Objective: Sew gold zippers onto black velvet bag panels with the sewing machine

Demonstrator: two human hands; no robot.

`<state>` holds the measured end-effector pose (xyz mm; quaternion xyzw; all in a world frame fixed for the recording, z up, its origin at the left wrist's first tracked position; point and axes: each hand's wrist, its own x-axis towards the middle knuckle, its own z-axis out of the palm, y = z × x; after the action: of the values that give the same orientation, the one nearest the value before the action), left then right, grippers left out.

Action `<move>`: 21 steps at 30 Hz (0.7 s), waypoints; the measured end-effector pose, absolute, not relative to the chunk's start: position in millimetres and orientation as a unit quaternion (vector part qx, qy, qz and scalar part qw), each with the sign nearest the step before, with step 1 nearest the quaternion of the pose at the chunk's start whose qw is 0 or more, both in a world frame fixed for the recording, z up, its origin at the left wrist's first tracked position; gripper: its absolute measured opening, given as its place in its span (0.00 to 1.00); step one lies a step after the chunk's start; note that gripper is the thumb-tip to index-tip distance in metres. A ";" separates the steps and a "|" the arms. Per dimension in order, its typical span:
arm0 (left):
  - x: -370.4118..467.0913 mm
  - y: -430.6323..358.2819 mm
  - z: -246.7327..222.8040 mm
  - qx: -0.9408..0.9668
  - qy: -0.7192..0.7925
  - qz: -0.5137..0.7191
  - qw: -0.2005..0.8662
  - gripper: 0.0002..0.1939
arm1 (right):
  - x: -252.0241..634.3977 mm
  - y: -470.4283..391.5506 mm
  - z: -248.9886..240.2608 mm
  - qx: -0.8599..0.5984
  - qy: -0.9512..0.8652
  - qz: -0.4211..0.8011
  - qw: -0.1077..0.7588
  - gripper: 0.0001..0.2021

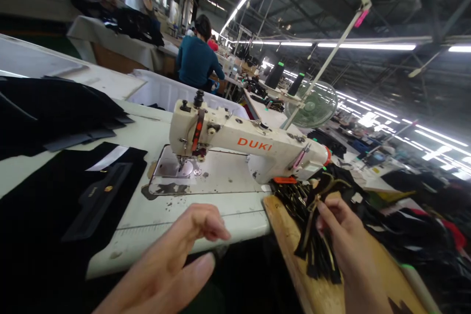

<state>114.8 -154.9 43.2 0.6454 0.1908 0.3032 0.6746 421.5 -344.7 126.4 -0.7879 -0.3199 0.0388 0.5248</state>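
My left hand hovers over the front edge of the sewing table, thumb and fingers apart, holding nothing. At the right, my right hand pinches a black zipper with gold teeth between thumb and fingers, above a bundle of similar zippers on a wooden board. A white sewing machine marked DUKI stands beyond my hands. On the table's left lies a black fabric piece with a dark zipper-shaped panel and a white strip.
Stacked black fabric lies at the far left. Behind the machine are a white plastic bin, thread cones and a fan. A person in a teal top sits beyond. Dark garments are heaped at the right.
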 end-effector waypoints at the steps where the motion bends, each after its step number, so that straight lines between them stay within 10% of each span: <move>1: 123.5 -154.0 42.6 0.650 0.180 0.284 0.682 0.21 | 405.3 -334.5 123.0 -0.762 -0.324 0.120 0.548 0.19; 9: 153.7 -159.3 25.4 0.515 0.084 0.166 0.837 0.29 | 303.2 -260.0 65.1 -0.549 -0.331 0.520 0.564 0.19; 21: 135.0 -150.2 2.4 0.279 0.220 0.132 0.925 0.30 | 317.7 -206.3 72.1 -0.433 -0.421 0.662 0.443 0.18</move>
<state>135.0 -150.2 2.4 0.2789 0.2195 0.1324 0.9255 317.7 -206.3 72.1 -0.4331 -0.4213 0.6624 0.4428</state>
